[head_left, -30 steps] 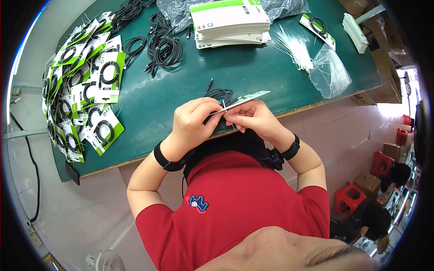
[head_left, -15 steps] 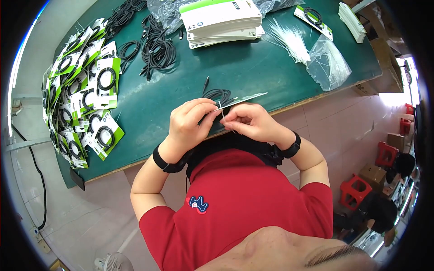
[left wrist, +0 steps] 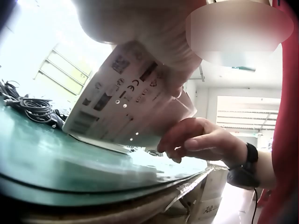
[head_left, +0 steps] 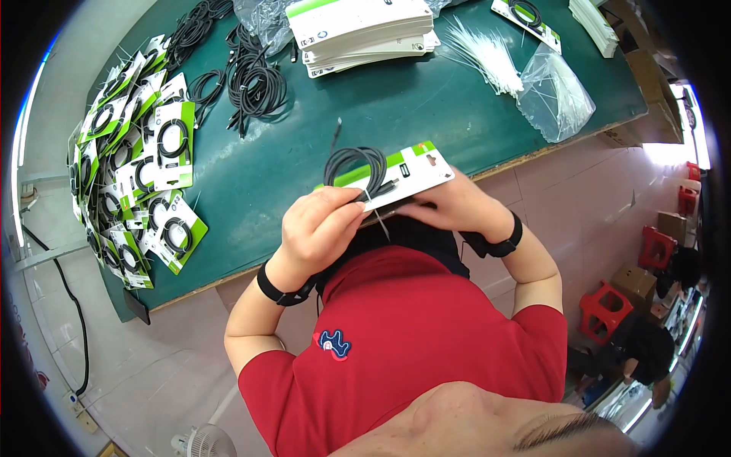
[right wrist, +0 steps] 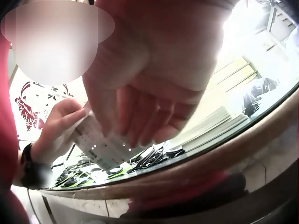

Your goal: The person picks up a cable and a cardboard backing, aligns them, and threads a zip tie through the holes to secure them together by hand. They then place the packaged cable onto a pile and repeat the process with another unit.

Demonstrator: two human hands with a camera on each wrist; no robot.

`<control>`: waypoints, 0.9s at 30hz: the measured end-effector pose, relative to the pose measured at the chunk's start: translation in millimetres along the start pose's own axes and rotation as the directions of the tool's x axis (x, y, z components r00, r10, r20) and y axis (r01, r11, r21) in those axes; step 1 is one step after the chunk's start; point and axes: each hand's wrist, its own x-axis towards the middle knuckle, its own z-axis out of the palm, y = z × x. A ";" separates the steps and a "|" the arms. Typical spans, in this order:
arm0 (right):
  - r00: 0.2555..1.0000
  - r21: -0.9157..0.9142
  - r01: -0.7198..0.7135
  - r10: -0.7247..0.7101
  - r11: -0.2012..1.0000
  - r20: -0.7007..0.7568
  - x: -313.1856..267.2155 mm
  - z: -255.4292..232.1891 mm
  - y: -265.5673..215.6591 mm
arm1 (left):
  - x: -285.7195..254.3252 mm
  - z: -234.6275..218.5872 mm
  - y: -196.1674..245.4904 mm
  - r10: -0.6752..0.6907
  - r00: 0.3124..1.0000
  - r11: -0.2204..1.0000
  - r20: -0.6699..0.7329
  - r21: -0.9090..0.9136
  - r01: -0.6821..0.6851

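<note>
In the head view, a black coiled cable [head_left: 378, 177] lies against the face of a white and green packaging card [head_left: 419, 177]. My left hand [head_left: 316, 232] pinches the card and coil at their left end with thumb and fingers. A thin white cable tie [head_left: 381, 219] hangs from the card's lower edge beside those fingertips. Behind the card's right end is my right hand [head_left: 472, 206], its fingers partly hidden there. From the left wrist, the card's printed back [left wrist: 107, 107] shows small punched holes, with the right hand's loosely bent fingers at its lower edge.
Carded cables [head_left: 173, 141] are piled along the table's left side. Loose black cables [head_left: 257, 87], a stack of cards [head_left: 365, 27], and white cable ties [head_left: 487, 65] with a clear bag [head_left: 560, 103] lie farther back. The table's front edge [head_left: 533, 156] runs near the hands.
The card has turned from nearly edge-on to face up, showing the coil on it. My right hand has moved right and away from the cable tie to behind the card.
</note>
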 end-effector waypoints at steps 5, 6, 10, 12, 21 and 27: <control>0.973 -0.216 -0.229 0.224 0.949 -0.046 -3.8 -22.1 14.5 | -16.9 8.9 1.9 0.067 0.991 0.991 0.118 0.106 -0.079; 0.973 -0.215 -0.233 0.229 0.949 -0.044 -5.4 -25.2 18.3 | -19.5 14.3 3.6 0.044 0.989 0.993 0.142 0.100 -0.058; 0.916 -0.392 -0.397 0.388 0.830 -0.104 -7.1 -31.2 29.0 | -24.0 28.8 4.3 0.005 0.987 0.998 0.162 0.063 -0.016; 0.940 -0.368 -0.338 0.288 0.866 -0.185 -3.6 -28.0 29.9 | -24.5 31.3 3.7 -0.001 0.987 0.999 0.161 0.045 -0.006; 0.953 -0.305 -0.278 0.221 0.911 -0.208 -10.7 -29.0 39.3 | -23.4 40.7 -9.0 -0.059 0.980 0.996 0.192 -0.047 0.069; 0.997 -0.088 -0.065 0.068 0.994 0.023 -5.3 -9.2 27.9 | -16.6 47.3 -6.7 -0.114 0.980 0.994 0.164 0.025 0.111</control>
